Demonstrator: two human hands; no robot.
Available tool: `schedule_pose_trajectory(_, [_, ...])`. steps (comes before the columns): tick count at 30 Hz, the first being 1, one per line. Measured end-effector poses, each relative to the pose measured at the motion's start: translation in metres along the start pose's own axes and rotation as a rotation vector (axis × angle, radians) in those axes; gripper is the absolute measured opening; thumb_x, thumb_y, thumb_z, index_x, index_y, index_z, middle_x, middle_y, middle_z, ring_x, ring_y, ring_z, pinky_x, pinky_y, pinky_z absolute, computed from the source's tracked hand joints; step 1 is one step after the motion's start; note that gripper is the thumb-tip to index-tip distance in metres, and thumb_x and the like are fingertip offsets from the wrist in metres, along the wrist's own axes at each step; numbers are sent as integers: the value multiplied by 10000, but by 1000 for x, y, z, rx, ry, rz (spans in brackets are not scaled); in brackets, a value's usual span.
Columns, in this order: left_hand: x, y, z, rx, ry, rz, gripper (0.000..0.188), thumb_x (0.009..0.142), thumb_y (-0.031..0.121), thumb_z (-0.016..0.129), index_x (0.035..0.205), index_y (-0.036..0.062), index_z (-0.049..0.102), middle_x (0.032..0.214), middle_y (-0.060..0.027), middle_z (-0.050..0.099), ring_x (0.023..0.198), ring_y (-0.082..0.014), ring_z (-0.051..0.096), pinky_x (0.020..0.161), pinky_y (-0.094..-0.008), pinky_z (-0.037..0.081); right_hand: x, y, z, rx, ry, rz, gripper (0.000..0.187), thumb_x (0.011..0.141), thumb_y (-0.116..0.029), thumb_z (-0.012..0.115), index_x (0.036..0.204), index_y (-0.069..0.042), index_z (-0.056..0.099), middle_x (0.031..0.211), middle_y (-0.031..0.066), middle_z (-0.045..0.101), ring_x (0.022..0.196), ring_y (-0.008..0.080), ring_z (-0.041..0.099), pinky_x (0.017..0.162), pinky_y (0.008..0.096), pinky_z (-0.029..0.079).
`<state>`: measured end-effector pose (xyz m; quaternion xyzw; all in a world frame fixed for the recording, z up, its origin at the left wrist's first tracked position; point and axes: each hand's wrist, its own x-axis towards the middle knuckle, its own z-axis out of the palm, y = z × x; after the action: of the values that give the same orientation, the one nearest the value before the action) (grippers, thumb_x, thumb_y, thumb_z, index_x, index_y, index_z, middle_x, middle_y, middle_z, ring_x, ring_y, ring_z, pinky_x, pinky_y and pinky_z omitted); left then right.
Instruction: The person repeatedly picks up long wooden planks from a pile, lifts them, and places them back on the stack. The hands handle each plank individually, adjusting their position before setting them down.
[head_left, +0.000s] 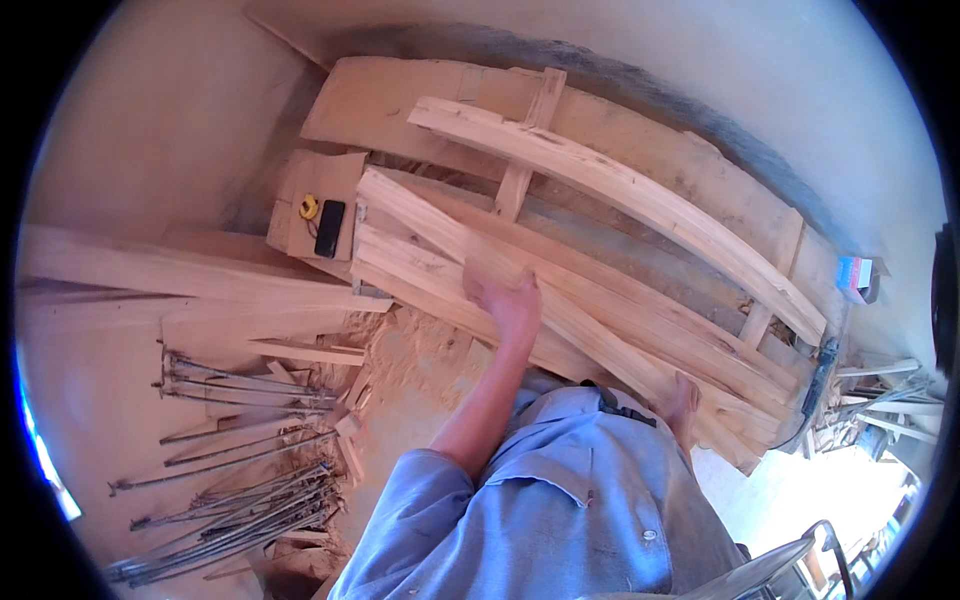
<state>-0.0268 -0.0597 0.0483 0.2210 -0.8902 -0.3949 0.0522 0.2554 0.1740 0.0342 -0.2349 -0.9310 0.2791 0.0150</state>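
A long pale wooden plank (580,325) lies slantwise over other boards on the workbench. My left hand (507,298) grips it left of its middle, with the fingertips blurred and partly lost against the wood. My right hand (684,402) is closed at the same plank's near edge, further right and close to my body; its palm side is hidden. Under and beside the plank, several wide boards (405,265) lie side by side along the bench front. Behind them a thick wooden beam (600,180) rests across short crosspieces (515,185).
On the bench's left corner are a yellow tape measure (308,207) and a black phone (329,228). Several metal bar clamps (240,510) lie at left, near stacked timber (190,275). A dark power tool (822,370) and a blue-and-white box (855,277) are at right. Sawdust (425,355) covers the floor.
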Motion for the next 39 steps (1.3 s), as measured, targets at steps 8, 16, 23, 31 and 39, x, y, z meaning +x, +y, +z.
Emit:
schedule_pose_trajectory(8, [10,-7,16,30,-82,-445,1153,690,268,845,1482,-34,64,1392,-331,283,1300,-453,343,1080,-459,344,-23,25,-35,-273,-56,-16,637,592,-4,664,1210,-14,508,1159,210,504,1149,393,441,1019,488,347])
schedule_pose_trajectory(16, [16,-16,0,-343,-329,-522,1078,742,53,733,1486,-51,-39,1223,-235,512,1018,-315,595,790,-378,542,-36,41,-42,-264,-32,-90,576,582,20,630,1145,7,508,1070,209,496,1050,394,478,939,488,409])
schedule_pose_trajectory(23, [5,-58,-24,-859,-448,-528,1043,738,-110,634,1531,115,-5,1130,-151,578,928,-257,609,730,-411,529,-78,26,-62,-368,-52,20,543,619,-10,687,1138,-35,528,1057,193,502,1002,391,490,876,476,431])
schedule_pose_trajectory(31, [-17,-17,-73,-1142,-847,-294,797,806,-30,631,1490,127,253,1195,-87,560,1008,-238,588,839,-422,496,-208,-7,-15,-259,233,138,376,634,-37,693,988,-26,566,933,180,531,917,396,509,818,473,430])
schedule_pose_trajectory(39, [-60,11,-148,-1549,-1320,-272,912,846,700,493,1447,34,334,1270,-188,533,1171,-347,526,994,-504,426,-285,-84,-43,407,-120,416,464,524,-88,827,938,5,641,860,97,643,780,213,619,715,330,493])
